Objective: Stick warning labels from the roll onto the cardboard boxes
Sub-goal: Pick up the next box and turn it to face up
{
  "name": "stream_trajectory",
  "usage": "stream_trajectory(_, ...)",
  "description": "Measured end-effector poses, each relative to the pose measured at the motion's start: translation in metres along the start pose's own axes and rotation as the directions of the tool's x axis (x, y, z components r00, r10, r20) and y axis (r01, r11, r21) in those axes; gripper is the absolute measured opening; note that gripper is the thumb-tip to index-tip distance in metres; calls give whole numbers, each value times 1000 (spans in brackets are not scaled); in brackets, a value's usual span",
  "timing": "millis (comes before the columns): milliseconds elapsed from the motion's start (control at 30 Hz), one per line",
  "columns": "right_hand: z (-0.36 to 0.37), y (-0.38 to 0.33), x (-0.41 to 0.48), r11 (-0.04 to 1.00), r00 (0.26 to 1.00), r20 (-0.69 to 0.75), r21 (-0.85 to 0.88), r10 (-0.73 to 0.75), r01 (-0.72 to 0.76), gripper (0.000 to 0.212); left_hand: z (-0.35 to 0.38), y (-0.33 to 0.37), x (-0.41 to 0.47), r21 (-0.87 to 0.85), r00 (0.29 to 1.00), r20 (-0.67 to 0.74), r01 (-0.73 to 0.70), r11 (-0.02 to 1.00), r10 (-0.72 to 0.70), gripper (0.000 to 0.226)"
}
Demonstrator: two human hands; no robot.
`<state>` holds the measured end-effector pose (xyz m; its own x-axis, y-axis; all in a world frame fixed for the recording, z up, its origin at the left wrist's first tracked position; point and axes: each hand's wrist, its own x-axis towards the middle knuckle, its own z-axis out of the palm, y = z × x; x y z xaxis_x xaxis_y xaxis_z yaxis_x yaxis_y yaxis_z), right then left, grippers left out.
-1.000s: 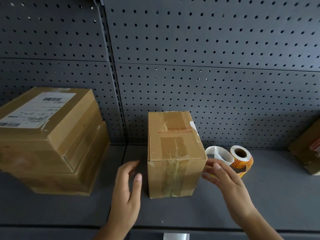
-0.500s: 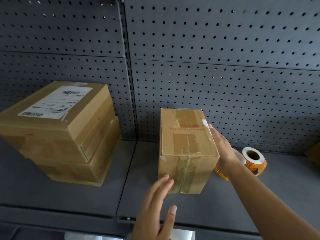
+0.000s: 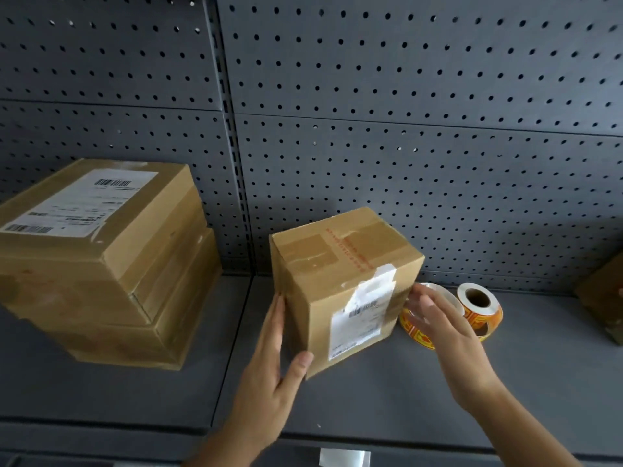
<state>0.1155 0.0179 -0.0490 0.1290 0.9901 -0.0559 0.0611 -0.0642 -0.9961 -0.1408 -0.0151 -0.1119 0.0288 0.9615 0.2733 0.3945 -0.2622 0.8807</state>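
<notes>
Two grips about one small cardboard box [image 3: 337,264]. Left grip [image 3: 269,362] spread wide at the box's 8 o'clock: fingers straight and flat against the left face, thumb pressed to the near bottom corner, nothing clasped. Right grip [image 3: 441,332] loose and wide too, at the box's 3 o'clock, fingers blurred, fingertips at or just off the right face; cannot tell whether touching. Box itself upright on the grey shelf [image 3: 539,382], set skew with one vertical edge toward the camera, brown tape and faint red print on top, white shipping label [image 3: 360,318] on the near right face. Just beyond the right grip, at 3 o'clock from the box, orange label roll [image 3: 478,305] lying flat on the shelf, core hole up, loose tail of labels [image 3: 414,328] curling toward the box under the fingers. At 9 o'clock, well apart, stack of bigger boxes [image 3: 101,264] with a barcoded sheet on top. At far 3 o'clock, part of another box [image 3: 603,298], cut by the frame. Behind everything, at 12 o'clock, dark pegboard [image 3: 404,129].
</notes>
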Motion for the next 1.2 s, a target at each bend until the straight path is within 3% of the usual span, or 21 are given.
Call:
stream_trajectory(100, -2, 9, -19, 1000, 1000, -6, -4, -18, 18, 29, -4, -2, 19, -44, 997, 77, 33, 999, -29, 92)
stream_trajectory(333, 1, 23, -33, 992, 991, 65, -43, -116, 118, 33, -10, -1, 38, -98, 988, 143, 70, 993, -56, 74)
stream_trajectory(500, 0, 26, -9, 974, 976, 158, -146, -151, 175, 82, -9, -5, 38, -58, 990, 119, 87, 994, -80, 86)
stream_trajectory(567, 3, 22, -1, 971, 965, 225, -166, -133, 173, 93, -9, -5, 37, -52, 989, 114, 103, 993, -97, 87)
stream_trajectory(767, 15, 16, 2, 957, 947, 272, -184, -170, 225, 57, -13, 0, 37, -27, 991, 88, 105, 994, -102, 68)
stream_trajectory(1033, 18, -15, -1, 963, 953, 246, -156, -177, 219, 52, -32, 27, 44, 10, 997, -5, 80, 997, -80, 62)
stream_trajectory(1200, 13, -33, 2, 966, 970, 224, -216, -91, 141, 50, -40, 45, 52, -48, 996, 33, 87, 995, -86, 45)
